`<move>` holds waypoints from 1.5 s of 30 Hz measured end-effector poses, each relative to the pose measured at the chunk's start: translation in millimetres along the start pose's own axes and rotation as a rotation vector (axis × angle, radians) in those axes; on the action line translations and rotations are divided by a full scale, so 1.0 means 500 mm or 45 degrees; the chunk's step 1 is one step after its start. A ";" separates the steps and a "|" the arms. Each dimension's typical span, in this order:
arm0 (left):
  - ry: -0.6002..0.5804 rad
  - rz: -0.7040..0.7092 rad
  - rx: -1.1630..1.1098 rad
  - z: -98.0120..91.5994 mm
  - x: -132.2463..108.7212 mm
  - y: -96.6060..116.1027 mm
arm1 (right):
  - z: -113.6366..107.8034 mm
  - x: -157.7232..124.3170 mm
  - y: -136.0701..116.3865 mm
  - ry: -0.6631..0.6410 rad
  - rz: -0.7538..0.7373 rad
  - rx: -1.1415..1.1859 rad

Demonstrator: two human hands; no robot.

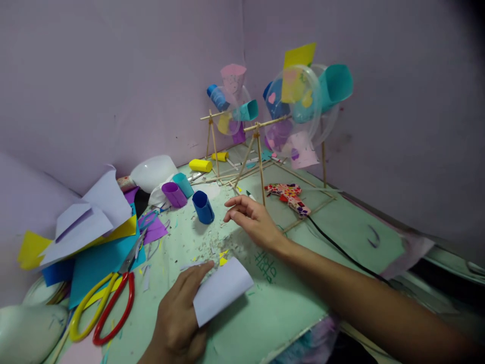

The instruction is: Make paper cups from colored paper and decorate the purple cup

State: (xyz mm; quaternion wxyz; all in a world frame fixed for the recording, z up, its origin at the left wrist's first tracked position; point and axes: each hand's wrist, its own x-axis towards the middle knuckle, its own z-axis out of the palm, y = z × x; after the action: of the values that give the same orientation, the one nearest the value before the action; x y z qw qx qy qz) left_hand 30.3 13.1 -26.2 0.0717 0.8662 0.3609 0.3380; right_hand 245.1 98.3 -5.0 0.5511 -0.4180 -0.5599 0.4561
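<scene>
My left hand (182,313) grips a curved piece of pale lavender paper (223,292) low over the near part of the table. My right hand (253,220) reaches forward over the table, fingers loosely apart and nothing in them. Just left of its fingertips stands a dark blue rolled paper cup (203,208), not touched. Behind that are a purple paper cup (174,195) and a teal one (183,185). A glue gun with a patterned body (290,196) lies beyond my right wrist, its black cord running right.
Two stick-framed wheels, a near one (299,108) and a far one (229,106), carry colored paper cups. Scissors with red and yellow handles (109,303) rest by stacked colored paper (102,263) at left. White balloons (153,172) and paper scraps lie about.
</scene>
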 end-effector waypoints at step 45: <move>0.448 -1.464 -1.345 -0.005 0.023 0.006 | 0.051 -0.060 -0.010 -0.461 0.173 0.057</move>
State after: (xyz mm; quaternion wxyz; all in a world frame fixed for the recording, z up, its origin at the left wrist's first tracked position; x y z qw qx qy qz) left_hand 36.3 18.6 -17.2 0.5776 0.3299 0.5491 0.5060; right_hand 221.3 66.8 -6.7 0.4184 -0.3537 -0.6101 0.5723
